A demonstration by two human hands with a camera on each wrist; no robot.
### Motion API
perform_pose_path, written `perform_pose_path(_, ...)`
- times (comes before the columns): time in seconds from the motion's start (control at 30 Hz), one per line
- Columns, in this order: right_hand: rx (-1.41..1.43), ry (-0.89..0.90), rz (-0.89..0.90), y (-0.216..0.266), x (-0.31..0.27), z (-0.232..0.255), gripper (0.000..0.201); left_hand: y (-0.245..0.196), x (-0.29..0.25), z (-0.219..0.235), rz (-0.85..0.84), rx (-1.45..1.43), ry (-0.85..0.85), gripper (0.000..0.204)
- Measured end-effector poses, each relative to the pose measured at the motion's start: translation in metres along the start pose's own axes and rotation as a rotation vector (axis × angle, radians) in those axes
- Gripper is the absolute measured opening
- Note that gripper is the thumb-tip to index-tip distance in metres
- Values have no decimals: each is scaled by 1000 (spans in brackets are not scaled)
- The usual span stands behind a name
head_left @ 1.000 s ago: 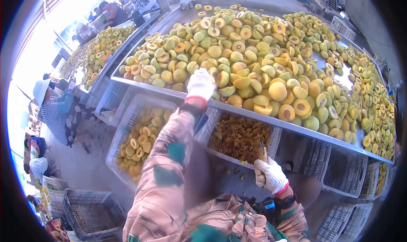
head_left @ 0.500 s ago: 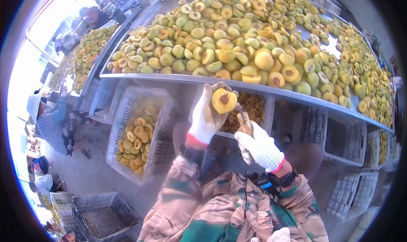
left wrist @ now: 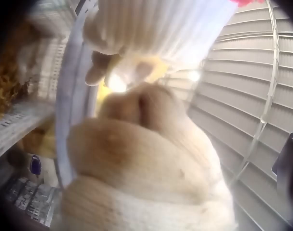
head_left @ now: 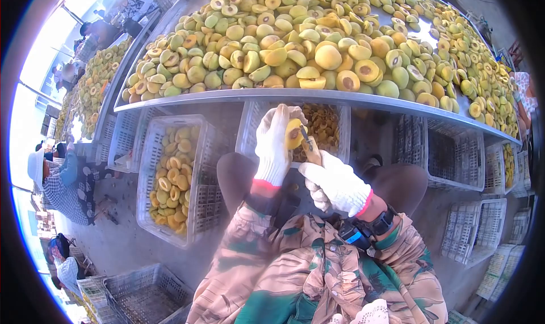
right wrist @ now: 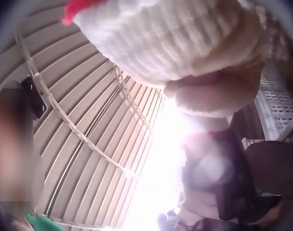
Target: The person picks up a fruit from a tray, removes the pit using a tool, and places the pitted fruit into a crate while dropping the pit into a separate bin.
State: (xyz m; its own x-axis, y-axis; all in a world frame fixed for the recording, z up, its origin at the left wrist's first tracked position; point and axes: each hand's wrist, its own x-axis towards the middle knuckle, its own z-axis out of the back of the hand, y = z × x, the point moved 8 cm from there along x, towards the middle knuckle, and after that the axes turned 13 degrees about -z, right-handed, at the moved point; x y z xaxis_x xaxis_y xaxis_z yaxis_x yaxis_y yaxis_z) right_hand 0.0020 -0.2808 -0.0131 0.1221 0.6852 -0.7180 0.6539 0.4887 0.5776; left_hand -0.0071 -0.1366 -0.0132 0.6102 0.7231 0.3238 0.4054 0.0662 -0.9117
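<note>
In the head view the left hand, in a white glove, holds up a yellow fruit half with its cut face toward the right. The gloved right hand grips the wooden handle of a small tool, whose metal tip touches the fruit at its cut face. Curled glove fingers fill the left wrist view, with part of the yellow fruit beyond them. The right wrist view shows the right glove with fingers curled; the tool is hidden there.
A metal-edged table heaped with fruit halves stands ahead. Below it are a crate of brown-orange pieces and, left, a crate of yellow halves. Empty crates stand right. Other people sit at the left.
The left hand came back from the fruit heap with a fruit half and now holds it near the lap. The right hand rose, bringing the tool's tip to it. The head view shifted.
</note>
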Motion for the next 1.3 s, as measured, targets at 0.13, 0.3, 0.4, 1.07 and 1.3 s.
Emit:
perform_pose_path(0.13, -464, -367, 178, -4, 17, 18, 31, 7, -2, -3, 192, -79, -137, 37)
perform_pose_path(0.3, -737, -596, 256, 1, 10, 18, 40, 2, -4, -10, 203, -1, -181, 42)
perform_pose_path(0.4, -191, -75, 14, -12, 12, 11, 32, 3, -2, -9, 270, -7, -140, 45)
perform_pose_path(1.07, 384, 614, -139, -18, 15, 6, 10, 45, -4, -9, 548, -95, -126, 48)
perform_pose_path(1.3, 182, -35, -103, -32, 55, 79, 17, 7, 19, 89, 202, 302, -311, 40)
